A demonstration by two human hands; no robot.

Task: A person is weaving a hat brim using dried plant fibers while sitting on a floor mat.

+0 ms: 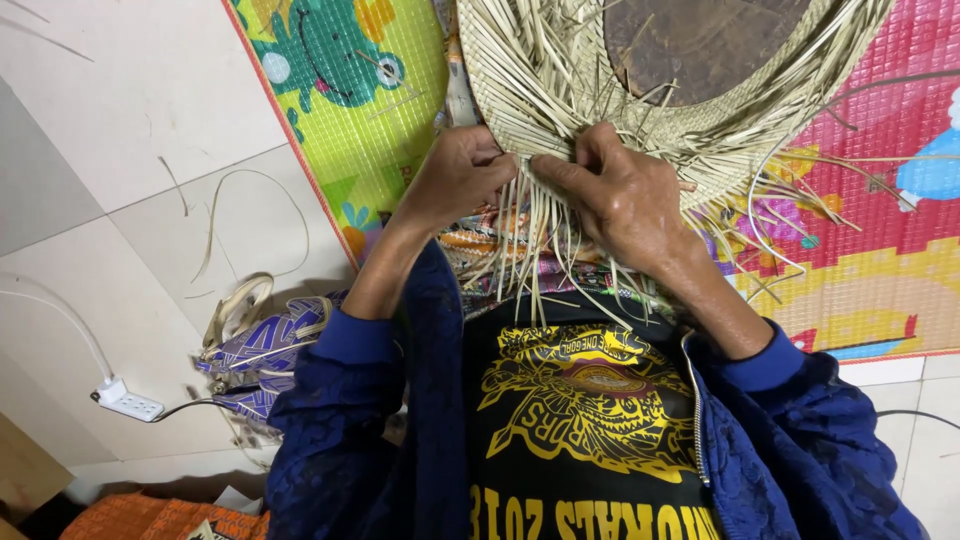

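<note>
Two hands meet at the near edge of a round straw weave [540, 70]; the left hand [455, 180] and right hand [620, 200] are pinched together on its loose strands [530, 250], fingertips almost touching; the left fingertips are buried in the straw, so their exact grip cannot be told; the weave runs off the top of the view, and a dark round form [700, 35] inside it is cut off too, too dim to identify; the strands hang down over the person's lap; beneath lies a bright patterned mat [880, 260], its far part out of view; left of it, pale floor tiles [120, 130] carry stray straw bits, a purple bag [260, 355] partly hidden by the blue sleeve, and a white power strip [128, 402]
</note>
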